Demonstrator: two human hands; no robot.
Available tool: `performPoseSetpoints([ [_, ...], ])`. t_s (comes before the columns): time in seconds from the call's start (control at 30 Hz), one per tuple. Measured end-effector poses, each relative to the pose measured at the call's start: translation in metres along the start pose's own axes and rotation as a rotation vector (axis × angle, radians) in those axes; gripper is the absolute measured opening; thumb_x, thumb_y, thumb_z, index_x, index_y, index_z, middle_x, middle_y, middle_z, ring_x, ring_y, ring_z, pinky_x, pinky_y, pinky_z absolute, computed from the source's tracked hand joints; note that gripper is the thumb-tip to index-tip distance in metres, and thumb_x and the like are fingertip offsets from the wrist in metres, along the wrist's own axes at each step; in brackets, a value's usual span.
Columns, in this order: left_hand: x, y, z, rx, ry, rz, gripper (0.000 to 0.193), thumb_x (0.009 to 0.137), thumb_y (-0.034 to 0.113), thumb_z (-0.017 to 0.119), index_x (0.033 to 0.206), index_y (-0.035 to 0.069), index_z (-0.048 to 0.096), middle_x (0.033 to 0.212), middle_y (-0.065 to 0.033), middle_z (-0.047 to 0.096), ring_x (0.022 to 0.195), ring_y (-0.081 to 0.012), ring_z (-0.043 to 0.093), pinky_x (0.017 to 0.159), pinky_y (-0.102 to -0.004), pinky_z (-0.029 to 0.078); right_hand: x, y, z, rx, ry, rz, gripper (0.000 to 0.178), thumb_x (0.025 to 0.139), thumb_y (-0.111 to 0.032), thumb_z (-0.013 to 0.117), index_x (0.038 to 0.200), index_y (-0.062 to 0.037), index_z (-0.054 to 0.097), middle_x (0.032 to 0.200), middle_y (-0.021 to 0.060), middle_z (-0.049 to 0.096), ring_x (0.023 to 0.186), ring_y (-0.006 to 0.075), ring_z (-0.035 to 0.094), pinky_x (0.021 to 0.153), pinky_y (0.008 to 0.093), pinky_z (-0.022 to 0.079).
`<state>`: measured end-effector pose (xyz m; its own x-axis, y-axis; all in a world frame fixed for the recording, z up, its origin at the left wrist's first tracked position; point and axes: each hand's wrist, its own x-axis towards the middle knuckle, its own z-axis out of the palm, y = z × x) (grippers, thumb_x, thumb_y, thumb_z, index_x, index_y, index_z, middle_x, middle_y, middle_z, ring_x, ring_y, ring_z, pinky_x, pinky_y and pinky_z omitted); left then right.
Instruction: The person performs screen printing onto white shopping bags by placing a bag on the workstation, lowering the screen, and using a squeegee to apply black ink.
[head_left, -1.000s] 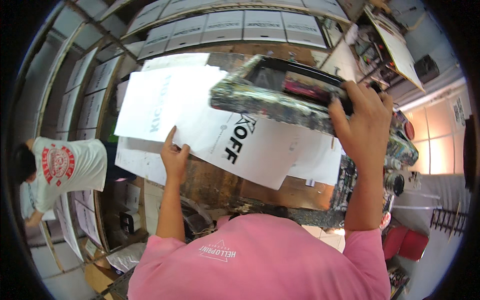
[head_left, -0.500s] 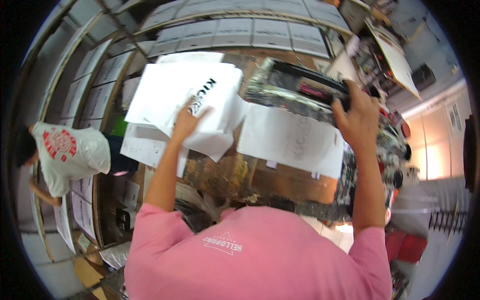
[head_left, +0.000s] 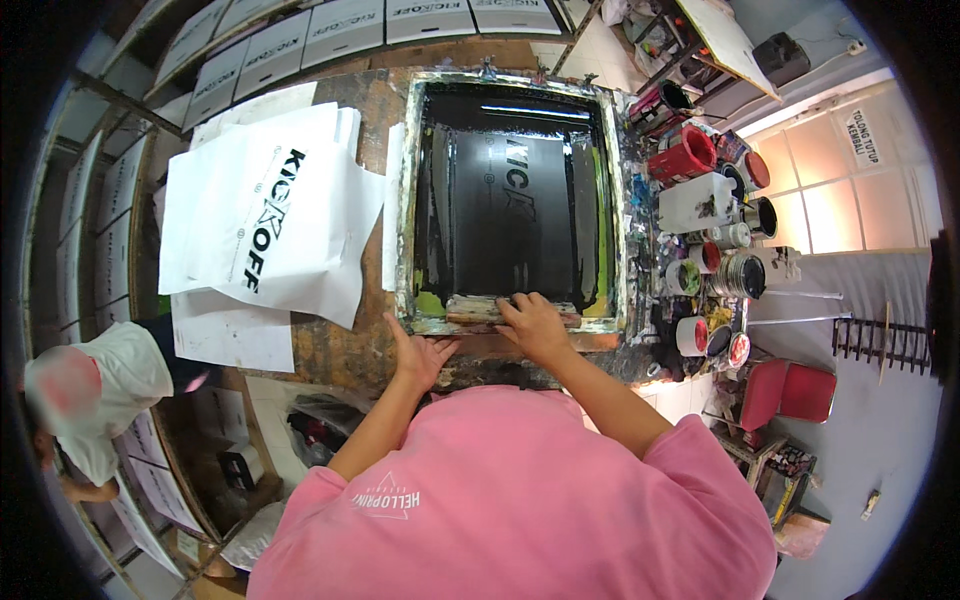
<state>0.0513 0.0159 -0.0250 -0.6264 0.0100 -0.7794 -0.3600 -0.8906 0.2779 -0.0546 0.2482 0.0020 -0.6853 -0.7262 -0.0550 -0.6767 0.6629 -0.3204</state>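
A screen-printing frame [head_left: 617, 215] lies flat on the worktable in front of me, black ink spread over its mesh and pale, paint-crusted edges around it. Along its near inner side rests a squeegee [head_left: 472, 309], with the fingers of my right hand [head_left: 538, 328] over its handle. At the frame's near left corner my left hand [head_left: 420, 358] is open, thumb and fingers spread, holding nothing. To the left sits a loose pile of white paper sheets [head_left: 215, 195], the top one printed in black. Under the frame's left side, a white sheet edge [head_left: 392, 190] shows.
Paint pots [head_left: 683, 150] and cans crowd the table's right side. Shelves with printed white sheets [head_left: 345, 30] line the back and left. Another person [head_left: 115, 385] stands at the left. A red chair [head_left: 765, 390] is at the lower right.
The raised printing frame has come down flat over the table. My left hand has left the paper pile for the frame's near corner. My right hand has moved from the frame to the squeegee.
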Motion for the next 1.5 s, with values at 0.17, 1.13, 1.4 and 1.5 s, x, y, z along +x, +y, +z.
performPoseSetpoints([
  [0.17,0.007,-0.007,0.000,0.040,0.149,-0.011,0.141,0.071,0.104,0.030,0.163,0.000,0.007,0.165,-0.0283,0.020,0.151,-0.0457,0.026,0.122,-0.0574,0.025,0.067,0.045,0.004,-0.078,0.090,-0.080,0.051,0.082,-0.032,0.078,0.125,-0.0098,0.064,0.110,0.0113,0.063,0.105,0.0328,0.058,0.094,0.0484,0.047],
  [1.13,-0.052,0.010,0.035,0.205,-0.052,0.143,0.135,0.080,0.099,0.023,0.155,-0.014,0.016,0.153,-0.0359,0.035,0.142,-0.0492,0.040,0.116,-0.0532,0.040,0.154,0.095,-0.052,-0.086,0.103,-0.073,0.034,0.095,-0.044,0.065,0.104,-0.0113,0.062,0.096,0.0105,0.068,0.093,0.0337,0.068,0.074,0.0483,0.056],
  [1.4,-0.085,0.019,0.055,0.159,-0.204,0.237,0.132,0.084,0.095,0.029,0.152,-0.017,0.011,0.149,-0.0353,0.037,0.143,-0.0470,0.041,0.116,-0.0528,0.041,0.015,-0.011,-0.136,-0.042,0.071,-0.035,0.038,0.089,-0.037,0.070,0.102,-0.0037,0.058,0.091,0.0129,0.062,0.093,0.0354,0.064,0.079,0.0473,0.054],
  [1.5,-0.120,0.038,0.086,-0.019,-0.155,0.285,0.124,0.088,0.090,0.031,0.150,-0.017,0.021,0.150,-0.0340,0.038,0.145,-0.0456,0.038,0.118,-0.0530,0.040,0.021,-0.025,-0.179,-0.142,0.292,-0.082,0.035,0.087,-0.035,0.069,0.102,-0.0053,0.060,0.091,0.0118,0.060,0.097,0.0324,0.060,0.092,0.0512,0.047],
])
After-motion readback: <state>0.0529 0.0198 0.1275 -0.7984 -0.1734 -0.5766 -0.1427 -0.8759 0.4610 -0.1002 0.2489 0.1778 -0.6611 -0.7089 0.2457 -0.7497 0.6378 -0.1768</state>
